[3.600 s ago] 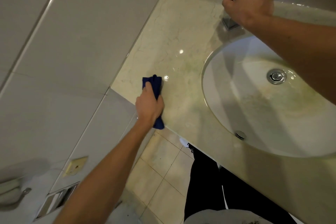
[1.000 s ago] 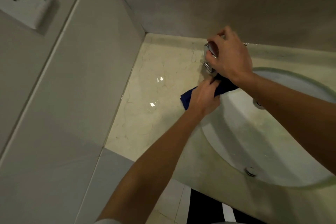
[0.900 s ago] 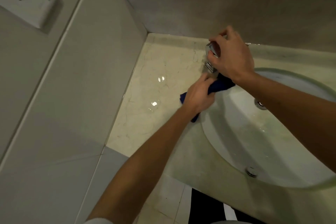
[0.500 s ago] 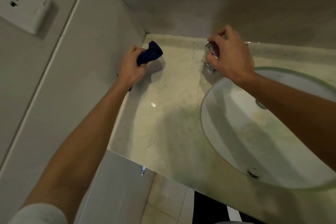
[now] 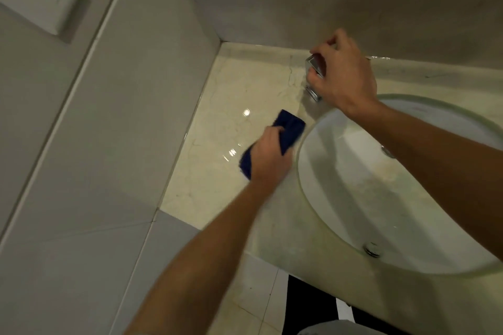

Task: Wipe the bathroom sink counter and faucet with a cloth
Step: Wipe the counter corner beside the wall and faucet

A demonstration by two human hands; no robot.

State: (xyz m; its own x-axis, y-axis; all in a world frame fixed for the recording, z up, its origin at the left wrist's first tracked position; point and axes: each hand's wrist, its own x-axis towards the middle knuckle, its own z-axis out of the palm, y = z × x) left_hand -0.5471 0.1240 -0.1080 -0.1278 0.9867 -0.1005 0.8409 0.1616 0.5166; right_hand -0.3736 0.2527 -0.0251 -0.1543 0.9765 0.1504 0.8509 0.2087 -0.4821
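Blue soft folded cloth (image 5: 285, 133): light, limp; left hand (image 5: 268, 159) grips its middle. Right hand (image 5: 344, 76) clasps square chrome faucet (image 5: 313, 65).

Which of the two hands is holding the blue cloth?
The left hand holds the dark blue cloth, pressing it on the cream marble counter. The right hand has its grip on the shiny chrome faucet instead.

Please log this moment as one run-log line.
left hand presses blue cloth on counter | right hand grips faucet
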